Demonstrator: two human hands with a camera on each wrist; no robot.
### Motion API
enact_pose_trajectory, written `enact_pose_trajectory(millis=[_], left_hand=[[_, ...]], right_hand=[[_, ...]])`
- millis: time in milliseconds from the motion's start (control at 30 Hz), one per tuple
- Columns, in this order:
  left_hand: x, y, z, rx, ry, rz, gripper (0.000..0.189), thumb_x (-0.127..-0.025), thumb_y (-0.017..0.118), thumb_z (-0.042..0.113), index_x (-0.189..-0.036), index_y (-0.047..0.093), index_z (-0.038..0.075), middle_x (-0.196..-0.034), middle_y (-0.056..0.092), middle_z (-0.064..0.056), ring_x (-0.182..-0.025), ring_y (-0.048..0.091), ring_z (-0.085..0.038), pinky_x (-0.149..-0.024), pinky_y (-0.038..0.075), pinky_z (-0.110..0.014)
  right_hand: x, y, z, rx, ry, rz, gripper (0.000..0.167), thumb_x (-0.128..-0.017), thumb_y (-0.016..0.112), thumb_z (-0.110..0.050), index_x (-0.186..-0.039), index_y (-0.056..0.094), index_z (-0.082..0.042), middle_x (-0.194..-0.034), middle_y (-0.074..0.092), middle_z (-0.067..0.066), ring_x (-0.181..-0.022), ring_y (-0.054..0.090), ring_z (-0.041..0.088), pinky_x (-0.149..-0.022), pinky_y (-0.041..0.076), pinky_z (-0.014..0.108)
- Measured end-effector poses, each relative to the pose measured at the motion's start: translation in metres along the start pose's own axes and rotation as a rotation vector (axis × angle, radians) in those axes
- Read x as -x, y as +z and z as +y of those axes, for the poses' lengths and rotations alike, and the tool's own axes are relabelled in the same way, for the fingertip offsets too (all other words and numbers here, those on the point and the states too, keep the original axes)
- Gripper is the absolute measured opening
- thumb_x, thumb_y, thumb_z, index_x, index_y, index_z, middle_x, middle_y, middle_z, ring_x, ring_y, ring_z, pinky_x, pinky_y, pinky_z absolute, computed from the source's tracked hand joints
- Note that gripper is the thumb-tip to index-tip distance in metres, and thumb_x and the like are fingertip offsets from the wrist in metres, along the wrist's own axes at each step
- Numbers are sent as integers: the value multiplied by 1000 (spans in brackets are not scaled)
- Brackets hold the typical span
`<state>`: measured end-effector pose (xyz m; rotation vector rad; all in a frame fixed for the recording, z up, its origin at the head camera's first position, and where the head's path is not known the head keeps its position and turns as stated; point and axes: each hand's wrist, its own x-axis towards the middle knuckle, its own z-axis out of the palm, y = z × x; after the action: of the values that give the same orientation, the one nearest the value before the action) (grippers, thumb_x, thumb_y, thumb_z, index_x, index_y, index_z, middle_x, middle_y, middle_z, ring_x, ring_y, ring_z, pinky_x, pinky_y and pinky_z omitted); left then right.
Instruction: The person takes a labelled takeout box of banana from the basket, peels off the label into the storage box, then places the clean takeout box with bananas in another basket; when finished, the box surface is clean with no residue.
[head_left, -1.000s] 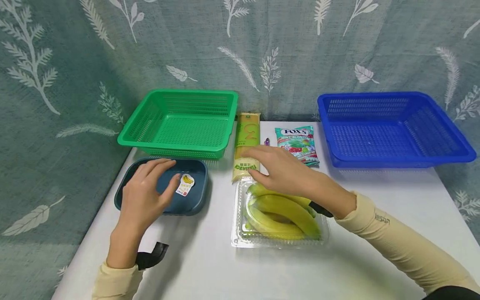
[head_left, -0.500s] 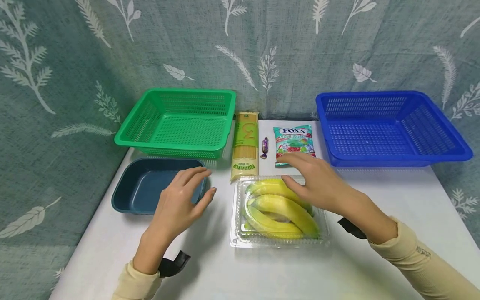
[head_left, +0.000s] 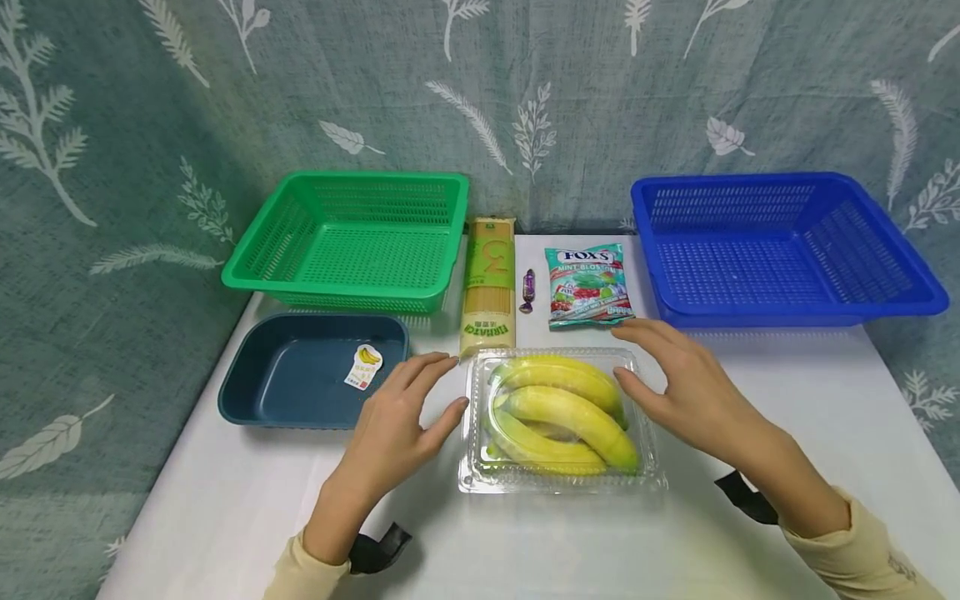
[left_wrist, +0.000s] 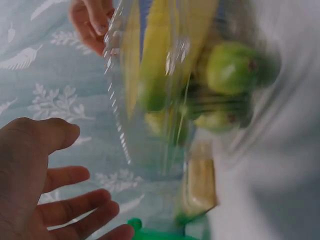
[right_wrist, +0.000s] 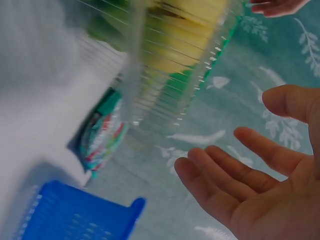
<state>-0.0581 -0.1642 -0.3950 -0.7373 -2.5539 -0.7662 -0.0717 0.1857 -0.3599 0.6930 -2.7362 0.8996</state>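
A clear plastic clamshell box (head_left: 471,467) of bananas (head_left: 577,417) sits on the white table between my two hands. My left hand (head_left: 401,425) hovers just left of the box, its thumb and fingers spread and nothing in its grasp. On the other side my right hand (head_left: 690,392) is held with parted fingers near the box's upper right corner; whether its fingertips touch the lid I cannot tell. In the left wrist view, green banana ends (left_wrist: 232,67) show through the box wall. The right wrist view shows relaxed fingers (right_wrist: 215,195) apart from the box.
Behind the box lie a noodle packet (head_left: 489,287), a purple wrapped candy (head_left: 528,292) and a Fox's candy bag (head_left: 588,286). A green basket (head_left: 345,300) and a dark blue tub (head_left: 315,419) with a banana sticker (head_left: 365,367) are left; a blue basket (head_left: 780,312) stands right.
My left hand has moved right, from over the tub to beside the box. My right hand has moved right and down from above the noodle packet. The box stays in place.
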Motion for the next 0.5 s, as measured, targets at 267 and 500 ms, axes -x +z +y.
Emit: enact_pose_trajectory(millis=[267, 500], left_hand=[[3, 16, 11, 102, -97, -37, 56, -90, 75, 30, -138, 57, 7, -134, 58, -5, -117, 60, -22, -79, 57, -38], [6, 25, 21, 250, -378, -115, 68, -94, 70, 35, -150, 42, 9, -141, 54, -11, -117, 62, -30, -75, 59, -39]], right_hand=[[21, 11, 13, -52, 116, 32, 54, -95, 69, -18, -142, 50, -2, -143, 50, 20, -116, 56, 41, -81, 53, 57], [34, 25, 19, -175, 254, -15, 72, -99, 64, -27, -155, 27, -2, -152, 37, 24, -128, 47, 44, -90, 50, 59]])
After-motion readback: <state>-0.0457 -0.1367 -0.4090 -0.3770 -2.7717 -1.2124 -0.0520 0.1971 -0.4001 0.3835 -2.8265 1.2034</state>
